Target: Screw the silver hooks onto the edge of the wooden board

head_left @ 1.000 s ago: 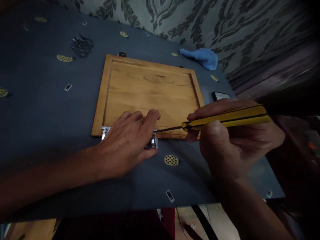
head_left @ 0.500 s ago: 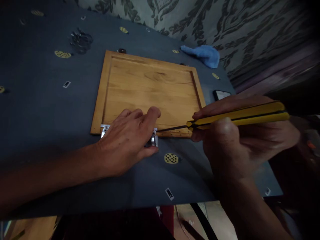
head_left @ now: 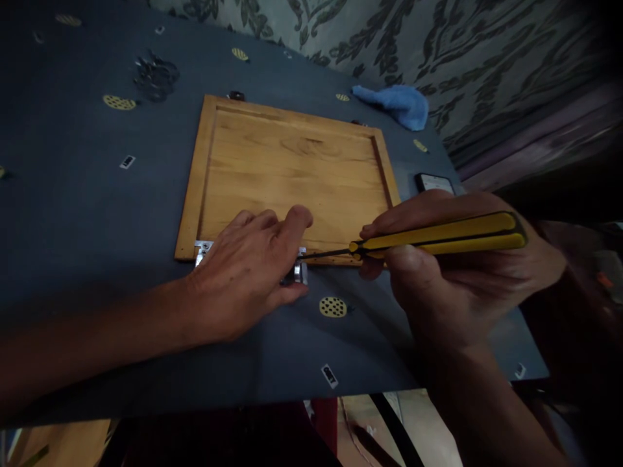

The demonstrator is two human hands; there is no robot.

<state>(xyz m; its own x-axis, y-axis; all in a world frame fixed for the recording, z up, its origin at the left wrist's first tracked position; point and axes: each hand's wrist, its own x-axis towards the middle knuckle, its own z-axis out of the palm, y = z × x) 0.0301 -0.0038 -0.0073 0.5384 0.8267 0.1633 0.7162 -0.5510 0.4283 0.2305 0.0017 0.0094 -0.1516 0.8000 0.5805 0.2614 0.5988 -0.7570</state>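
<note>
A framed wooden panel lies on the dark patterned table. My left hand presses over its near edge, gripping a shiny metal fitting that it mostly covers; one end with a screw shows left of the hand, the other by the thumb. In my right hand is a screwdriver with a yellow and black handle, held nearly level. Its thin shaft points left, and its tip is at the fitting's right end beside my left hand. Whether the tip sits in a screw I cannot tell.
A blue cloth lies at the back right, with a phone below it beside the panel. Dark metal pieces are heaped at the back left. Small dark fittings stand along the panel's far edge. A patterned wall rises behind.
My right hand and the screwdriver have moved left, and the handle's far end sits lower. The left hand keeps its place on the fitting.
</note>
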